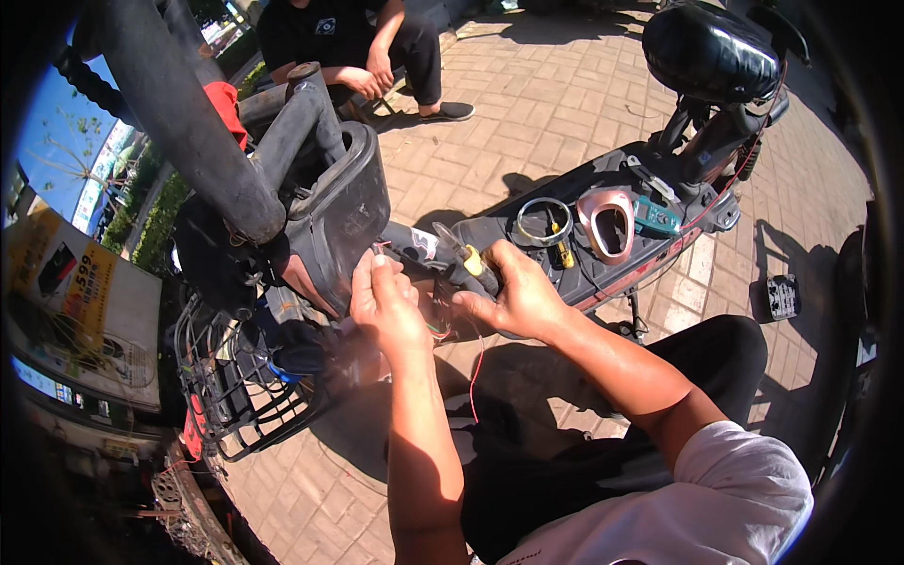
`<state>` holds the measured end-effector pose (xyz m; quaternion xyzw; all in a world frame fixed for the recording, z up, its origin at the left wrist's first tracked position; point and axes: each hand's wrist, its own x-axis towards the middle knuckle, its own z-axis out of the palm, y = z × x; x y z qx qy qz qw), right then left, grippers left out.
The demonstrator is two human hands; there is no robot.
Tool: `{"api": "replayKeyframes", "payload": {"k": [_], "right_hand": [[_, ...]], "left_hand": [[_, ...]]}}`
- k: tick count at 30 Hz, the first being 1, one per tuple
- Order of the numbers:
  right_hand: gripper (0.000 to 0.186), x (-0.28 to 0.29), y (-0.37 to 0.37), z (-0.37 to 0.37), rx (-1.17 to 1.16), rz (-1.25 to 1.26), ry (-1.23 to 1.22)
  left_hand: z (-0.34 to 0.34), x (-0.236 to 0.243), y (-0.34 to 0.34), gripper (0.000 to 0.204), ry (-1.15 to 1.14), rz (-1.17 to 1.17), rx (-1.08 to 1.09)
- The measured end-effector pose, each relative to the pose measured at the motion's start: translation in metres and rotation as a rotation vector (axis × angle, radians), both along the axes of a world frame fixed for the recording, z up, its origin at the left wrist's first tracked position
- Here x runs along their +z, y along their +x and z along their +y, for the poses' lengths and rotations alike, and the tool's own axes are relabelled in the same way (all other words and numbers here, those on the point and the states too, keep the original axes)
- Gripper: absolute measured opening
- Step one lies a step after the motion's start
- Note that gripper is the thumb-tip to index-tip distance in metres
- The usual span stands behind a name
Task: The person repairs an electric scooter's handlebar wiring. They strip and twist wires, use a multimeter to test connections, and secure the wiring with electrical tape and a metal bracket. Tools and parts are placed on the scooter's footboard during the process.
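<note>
My left hand (388,306) is closed, thumb and fingertips pinched on a thin wire whose reddish end (383,246) pokes out above them. Close beside it, my right hand (524,292) grips a pair of pliers (474,262) with yellow and dark parts; its jaws are hard to make out. Both hands work in front of the scooter's dark front panel (341,226), where several loose wires hang. One red wire (477,377) dangles below my right hand. Fingers hide part of the wiring.
On the scooter footboard (480,231) lie a clear tape roll (543,200), a yellow-handled tool (565,254), a pinkish oval trim piece (586,221) and a teal meter (656,217). The black seat (711,52) stands beyond. A wire basket (259,414) is at left. Another person (325,42) sits opposite.
</note>
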<state>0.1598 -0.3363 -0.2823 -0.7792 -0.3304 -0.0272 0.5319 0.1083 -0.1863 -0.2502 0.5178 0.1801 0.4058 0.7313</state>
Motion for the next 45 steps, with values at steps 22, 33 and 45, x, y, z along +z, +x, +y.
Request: {"api": "replayKeyframes", "payload": {"k": [22, 33, 45], "right_hand": [[0.042, -0.024, 0.03, 0.062, -0.006, -0.473, 0.101], [0.039, -0.024, 0.028, 0.064, -0.025, -0.472, 0.153], [0.038, -0.037, 0.033, 0.072, -0.104, -0.493, 0.201]], "left_hand": [[-0.003, 0.007, 0.0, 0.014, -0.01, 0.024, 0.01], [-0.004, 0.006, 0.003, 0.016, 0.007, 0.034, 0.041], [-0.012, 0.015, 0.008, 0.024, -0.172, 0.037, 0.034]]}}
